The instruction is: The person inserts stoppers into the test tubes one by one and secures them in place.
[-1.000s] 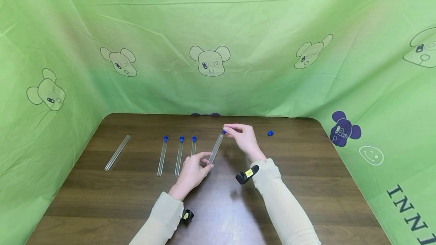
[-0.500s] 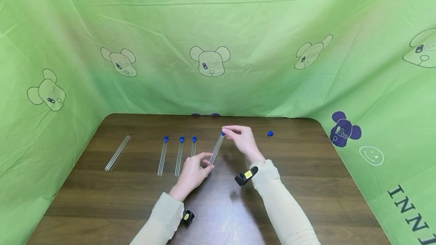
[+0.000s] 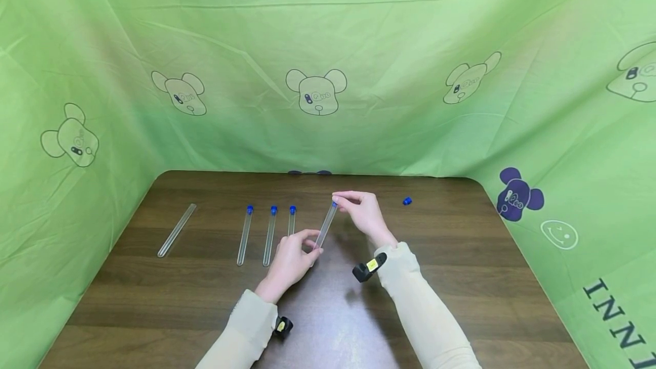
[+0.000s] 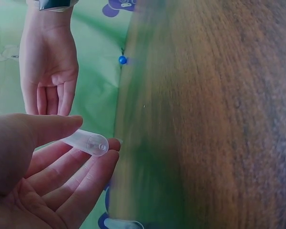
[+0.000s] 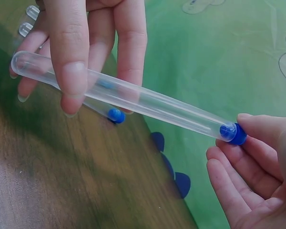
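Observation:
A clear test tube [image 3: 326,225] is held tilted above the table, its rounded end low and its mouth up toward the right. Near the rounded end, my left hand [image 3: 294,259] pinches it between thumb and fingers. My right hand [image 3: 363,213] grips the blue cap [image 5: 238,135] at the mouth with thumb and fingertips. In the right wrist view the cap's narrower plug sits inside the tube's mouth. The left wrist view shows the tube's rounded end [image 4: 97,144] between thumb and fingers.
Several capped test tubes, one of them the tube [image 3: 245,238], lie left of my hands, one partly hidden by the left hand. An uncapped tube [image 3: 176,230] lies farther left. A loose blue cap [image 3: 407,201] rests at the right on the wooden table [image 3: 461,266]. Green cloth [image 3: 318,27] surrounds it.
My right hand has moved slightly down and left, bringing the blue cap from just above the tube's mouth into it. The left hand has barely moved.

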`<state>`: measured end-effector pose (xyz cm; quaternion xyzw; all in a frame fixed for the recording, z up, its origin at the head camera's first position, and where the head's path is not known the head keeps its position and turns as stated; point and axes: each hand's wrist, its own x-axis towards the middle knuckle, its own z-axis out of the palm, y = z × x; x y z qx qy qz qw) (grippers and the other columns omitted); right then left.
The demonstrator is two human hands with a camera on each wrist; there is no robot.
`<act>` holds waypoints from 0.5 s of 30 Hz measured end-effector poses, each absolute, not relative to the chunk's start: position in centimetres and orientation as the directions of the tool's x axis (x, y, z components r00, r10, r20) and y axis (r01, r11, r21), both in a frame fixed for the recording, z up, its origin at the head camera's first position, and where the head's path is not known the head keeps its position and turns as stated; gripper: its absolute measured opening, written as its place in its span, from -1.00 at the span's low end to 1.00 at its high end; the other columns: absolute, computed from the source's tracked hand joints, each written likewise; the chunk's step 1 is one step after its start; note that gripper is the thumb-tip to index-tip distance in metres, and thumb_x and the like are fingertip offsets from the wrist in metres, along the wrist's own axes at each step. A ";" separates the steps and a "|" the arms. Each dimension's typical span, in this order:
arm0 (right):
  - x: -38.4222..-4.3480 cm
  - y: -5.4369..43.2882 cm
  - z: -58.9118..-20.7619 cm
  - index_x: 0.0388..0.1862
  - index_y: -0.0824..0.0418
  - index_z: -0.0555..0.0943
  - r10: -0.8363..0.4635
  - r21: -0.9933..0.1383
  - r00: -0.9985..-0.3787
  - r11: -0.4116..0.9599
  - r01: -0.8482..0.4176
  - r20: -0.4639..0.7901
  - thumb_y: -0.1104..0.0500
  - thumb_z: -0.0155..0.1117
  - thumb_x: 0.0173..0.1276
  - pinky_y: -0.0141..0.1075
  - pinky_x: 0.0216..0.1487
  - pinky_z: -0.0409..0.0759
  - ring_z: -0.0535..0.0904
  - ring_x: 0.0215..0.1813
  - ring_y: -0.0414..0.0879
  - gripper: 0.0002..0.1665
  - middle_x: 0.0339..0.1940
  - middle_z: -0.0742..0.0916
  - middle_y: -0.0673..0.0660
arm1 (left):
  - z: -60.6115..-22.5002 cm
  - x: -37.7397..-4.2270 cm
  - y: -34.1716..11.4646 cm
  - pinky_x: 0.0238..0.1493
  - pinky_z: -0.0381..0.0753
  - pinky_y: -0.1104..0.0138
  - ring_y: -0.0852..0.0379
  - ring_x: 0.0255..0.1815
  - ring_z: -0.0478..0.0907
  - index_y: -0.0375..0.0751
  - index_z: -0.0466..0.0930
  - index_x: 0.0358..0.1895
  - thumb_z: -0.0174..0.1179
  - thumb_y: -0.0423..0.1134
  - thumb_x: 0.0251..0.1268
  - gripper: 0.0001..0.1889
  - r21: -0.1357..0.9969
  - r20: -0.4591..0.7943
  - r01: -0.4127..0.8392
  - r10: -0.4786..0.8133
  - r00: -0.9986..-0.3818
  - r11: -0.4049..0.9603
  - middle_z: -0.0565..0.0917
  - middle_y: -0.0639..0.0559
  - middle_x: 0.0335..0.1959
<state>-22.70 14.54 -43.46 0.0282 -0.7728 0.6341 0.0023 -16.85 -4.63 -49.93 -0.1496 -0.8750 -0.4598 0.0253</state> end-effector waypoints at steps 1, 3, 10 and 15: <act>-22.4 14.4 -43.0 0.09 0.52 0.66 -0.043 -0.978 -0.998 0.201 -0.051 0.043 0.31 0.32 0.45 0.13 0.17 0.54 0.67 -0.02 0.41 -0.67 -0.01 0.74 0.41 | -49.9 -16.8 -4.6 -0.49 0.57 0.37 0.39 -0.64 0.56 -0.21 0.67 0.15 0.42 -0.32 0.27 -0.63 0.800 0.180 0.283 0.238 -0.954 0.530 0.77 0.11 -0.36; -21.9 14.3 -42.6 0.09 0.53 0.65 -0.050 -0.976 -0.997 0.206 -0.062 0.053 0.31 0.30 0.47 0.14 0.16 0.54 0.71 -0.06 0.35 -0.67 -0.03 0.74 0.40 | -50.0 -16.8 -4.5 -0.51 0.57 0.37 0.39 -0.65 0.56 -0.21 0.67 0.15 0.41 -0.32 0.28 -0.63 0.805 0.177 0.281 0.239 -0.955 0.523 0.77 0.11 -0.36; -23.5 14.8 -45.9 0.11 0.41 0.69 -0.040 -0.987 -0.998 0.150 -0.058 0.052 0.18 0.29 0.51 -0.08 0.03 0.66 0.76 -0.13 0.14 -0.65 -0.08 0.77 0.33 | -49.9 -16.6 -4.4 -0.53 0.57 0.38 0.38 -0.69 0.57 -0.25 0.66 0.16 0.40 -0.33 0.29 -0.62 0.820 0.170 0.278 0.251 -0.953 0.500 0.77 0.09 -0.37; -23.6 14.8 -46.7 0.16 0.42 0.66 -0.057 -0.996 -0.998 0.087 -0.029 0.024 0.18 0.28 0.53 0.03 0.04 0.65 0.76 -0.15 0.10 -0.62 -0.05 0.76 0.37 | -50.1 -16.6 -4.3 -0.50 0.58 0.38 0.39 -0.69 0.57 -0.26 0.65 0.16 0.40 -0.32 0.29 -0.62 0.818 0.173 0.285 0.259 -0.950 0.499 0.77 0.10 -0.37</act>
